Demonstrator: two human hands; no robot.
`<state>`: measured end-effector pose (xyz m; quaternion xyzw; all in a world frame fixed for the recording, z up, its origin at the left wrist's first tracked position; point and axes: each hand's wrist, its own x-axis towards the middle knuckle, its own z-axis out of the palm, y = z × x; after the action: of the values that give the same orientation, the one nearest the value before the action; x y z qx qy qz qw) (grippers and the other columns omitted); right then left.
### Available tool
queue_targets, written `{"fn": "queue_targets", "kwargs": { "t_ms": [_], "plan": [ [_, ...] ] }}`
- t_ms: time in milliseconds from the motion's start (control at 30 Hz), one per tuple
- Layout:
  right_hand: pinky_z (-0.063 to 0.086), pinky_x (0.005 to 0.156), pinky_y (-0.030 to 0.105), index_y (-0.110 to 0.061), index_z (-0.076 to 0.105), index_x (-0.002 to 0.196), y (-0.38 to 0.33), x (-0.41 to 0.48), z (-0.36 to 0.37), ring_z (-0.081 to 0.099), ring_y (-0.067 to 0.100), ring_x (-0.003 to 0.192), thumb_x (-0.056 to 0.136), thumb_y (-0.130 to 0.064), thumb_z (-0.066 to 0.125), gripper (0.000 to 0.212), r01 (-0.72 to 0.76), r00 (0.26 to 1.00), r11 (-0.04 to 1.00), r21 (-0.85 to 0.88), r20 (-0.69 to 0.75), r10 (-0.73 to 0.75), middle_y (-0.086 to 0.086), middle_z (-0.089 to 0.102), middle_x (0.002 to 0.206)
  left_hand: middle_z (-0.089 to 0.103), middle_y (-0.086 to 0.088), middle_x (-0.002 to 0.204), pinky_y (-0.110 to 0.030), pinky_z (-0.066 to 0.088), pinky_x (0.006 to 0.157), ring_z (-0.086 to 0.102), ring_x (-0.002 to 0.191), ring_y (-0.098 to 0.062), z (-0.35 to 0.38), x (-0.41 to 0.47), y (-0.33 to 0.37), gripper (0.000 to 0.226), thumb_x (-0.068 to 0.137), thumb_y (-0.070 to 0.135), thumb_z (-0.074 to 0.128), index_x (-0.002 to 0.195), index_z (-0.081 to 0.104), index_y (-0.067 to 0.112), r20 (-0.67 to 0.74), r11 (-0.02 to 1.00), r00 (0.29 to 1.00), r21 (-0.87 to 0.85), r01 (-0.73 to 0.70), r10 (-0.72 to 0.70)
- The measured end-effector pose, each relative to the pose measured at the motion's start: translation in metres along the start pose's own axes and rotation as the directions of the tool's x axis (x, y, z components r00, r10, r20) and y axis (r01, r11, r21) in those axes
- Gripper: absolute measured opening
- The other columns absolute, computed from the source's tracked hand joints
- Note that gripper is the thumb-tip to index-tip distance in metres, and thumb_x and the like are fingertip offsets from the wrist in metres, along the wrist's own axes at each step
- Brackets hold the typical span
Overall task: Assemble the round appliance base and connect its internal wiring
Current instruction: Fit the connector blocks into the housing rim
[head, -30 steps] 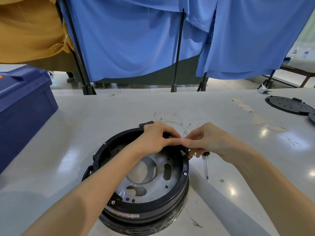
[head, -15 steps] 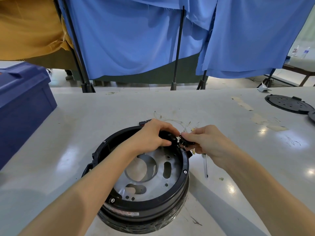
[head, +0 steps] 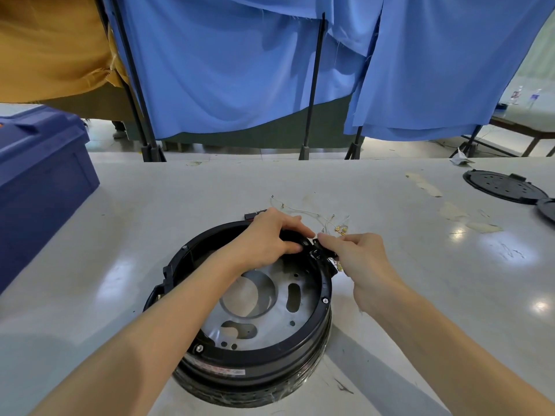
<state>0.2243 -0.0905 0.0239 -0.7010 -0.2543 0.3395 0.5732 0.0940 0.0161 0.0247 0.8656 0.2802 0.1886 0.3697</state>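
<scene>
Head view. Found the round base (head: 326, 298) standing open side up on the worktop (head: 120, 241), near the front edge, with a perforated metal plate (head: 270, 318) exposed inside. Held the far rim with the left grip (head: 270, 237), closed, with the fingers curled over the edge. Pinched a small black fitting (head: 322, 253) with the right grip (head: 362, 259), also closed, at the far right of the rim, just beside the left fingertips. Could not tell whether the fitting was seated or only offered up to the rim. Noted thin white wires (head: 303, 212) with brass terminals (head: 341, 230) lying loose on the worktop just behind both grips, apart from the base.

Judged the step in hand to be mounting the fitting on the rim, with the wiring not yet connected. Judged the next move to call for a steady hold on the rim, square alignment of the fitting with its seat and a firm press home. Expected the loose leads to need routing into the base afterwards.

Noted also a blue crate (head: 39, 181) at far left and a black round cover (head: 504, 187) at far right, both well apart from the base.
</scene>
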Motion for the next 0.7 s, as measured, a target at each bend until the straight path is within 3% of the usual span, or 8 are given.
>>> {"fn": "queue_targets", "kwargs": {
  "t_ms": [133, 333, 500, 600, 700],
  "plan": [
    [0.033, 0.037, 0.014, -0.001, 0.067, 0.07, -0.005, 0.0, -0.001, 0.047, 0.005, 0.035, 0.084, -0.013, 0.073, 0.02, -0.043, 0.999, 0.998, 0.04, 0.03, 0.042, -0.002, 0.059, 0.05, 0.064, -0.007, 0.129, -0.03, 0.026, 0.117, 0.04, 0.137, -0.003, 0.002, 0.0, 0.001, 0.033, 0.087, -0.002, 0.065, 0.114, 0.073, 0.015, -0.028, 1.0, 1.0, 0.004, 0.009, -0.008],
    [0.031, 0.032, 0.011, -0.001, 0.066, 0.068, -0.004, -0.007, 0.002, 0.046, 0.0, 0.03, 0.086, -0.01, 0.072, 0.02, -0.024, 0.999, 0.999, 0.041, 0.04, 0.022, -0.008, 0.054, 0.039, 0.061, -0.006, 0.134, -0.031, 0.026, 0.118, 0.036, 0.139, -0.002, 0.0, -0.002, 0.001, 0.04, 0.084, -0.005, 0.064, 0.115, 0.072, 0.018, 0.004, 1.0, 1.0, -0.018, 0.007, -0.007],
    [0.033, 0.034, 0.01, 0.0, 0.064, 0.068, 0.0, -0.01, 0.007, 0.047, 0.0, 0.033, 0.087, -0.011, 0.07, 0.023, 0.005, 1.0, 0.997, 0.071, -0.008, -0.005, 0.002, 0.056, 0.052, 0.061, -0.004, 0.133, -0.032, 0.025, 0.119, 0.033, 0.14, -0.001, -0.001, -0.003, 0.002, 0.041, 0.085, -0.006, 0.062, 0.115, 0.072, 0.02, 0.024, 0.999, 1.0, -0.05, 0.002, -0.001],
    [0.037, 0.036, 0.011, -0.001, 0.063, 0.068, 0.001, -0.013, 0.01, 0.052, 0.009, 0.043, 0.088, -0.013, 0.069, 0.024, 0.012, 0.999, 0.997, 0.076, -0.042, -0.009, 0.008, 0.058, 0.061, 0.061, -0.001, 0.133, -0.028, 0.024, 0.118, 0.032, 0.141, -0.002, -0.002, -0.004, 0.0, 0.04, 0.087, -0.008, 0.059, 0.115, 0.072, 0.018, 0.05, 0.996, 0.999, -0.09, 0.003, 0.001],
    [0.041, 0.037, 0.012, 0.002, 0.066, 0.07, 0.002, -0.014, 0.013, 0.056, 0.014, 0.052, 0.087, -0.012, 0.069, 0.023, 0.019, 0.998, 0.997, 0.078, -0.066, -0.014, 0.01, 0.063, 0.065, 0.061, 0.011, 0.123, -0.022, 0.024, 0.115, 0.031, 0.141, -0.002, -0.003, -0.003, -0.001, 0.035, 0.091, -0.005, 0.058, 0.114, 0.072, 0.017, 0.071, 0.99, 0.997, -0.144, -0.003, 0.013]
  ]
}}
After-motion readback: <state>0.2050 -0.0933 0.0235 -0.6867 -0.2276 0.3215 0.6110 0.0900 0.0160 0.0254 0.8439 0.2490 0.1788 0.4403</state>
